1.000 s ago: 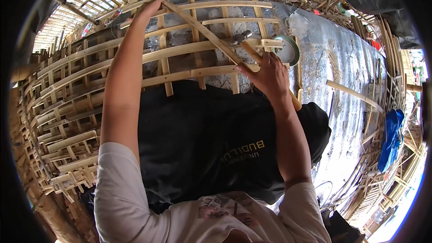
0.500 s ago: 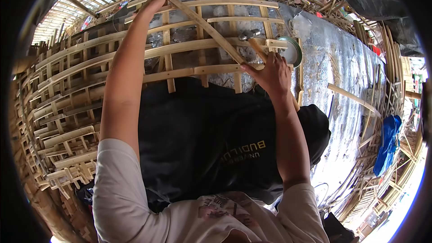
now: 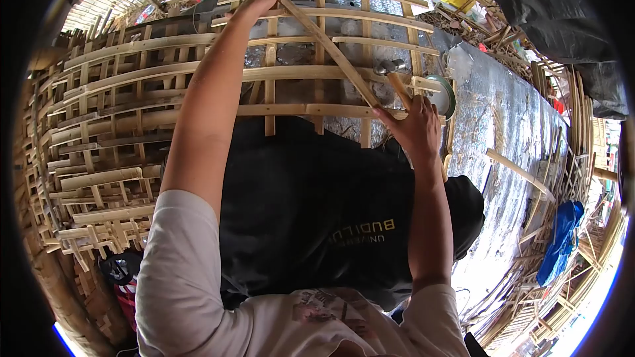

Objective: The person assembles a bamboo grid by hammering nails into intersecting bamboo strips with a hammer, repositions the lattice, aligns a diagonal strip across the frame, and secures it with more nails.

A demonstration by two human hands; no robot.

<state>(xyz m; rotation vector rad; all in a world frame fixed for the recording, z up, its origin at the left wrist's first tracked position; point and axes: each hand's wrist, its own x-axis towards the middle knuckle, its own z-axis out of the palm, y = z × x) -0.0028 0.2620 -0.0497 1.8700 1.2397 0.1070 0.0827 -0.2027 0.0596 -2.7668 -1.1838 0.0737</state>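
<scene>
A bamboo lattice frame (image 3: 291, 74) of crossed strips lies before me. A straight bamboo strip (image 3: 331, 47) runs diagonally across it, from upper left to lower right. My left hand (image 3: 263, 5) grips this strip near its upper end; some of its fingers are hidden. Wrapped round the handle of a hammer (image 3: 399, 86), my right hand (image 3: 420, 125) is at the frame's near right corner. The hammer's metal head points up and away. My right thumb is at the lower end of the diagonal strip. Beside the hammer sits a round green-rimmed dish (image 3: 451, 98).
More bamboo lattice panels (image 3: 106, 135) are piled on the left. A silvery sheet (image 3: 506, 139) covers the ground at right, with a loose bamboo strip (image 3: 521, 170) on it. Black cloth (image 3: 297, 205) covers my lap. A blue plastic bag (image 3: 559, 241) and bundled strips lie far right.
The view has shifted, so the frame and both hands appear further right and slightly lower. Both hands keep their places on the strip and hammer.
</scene>
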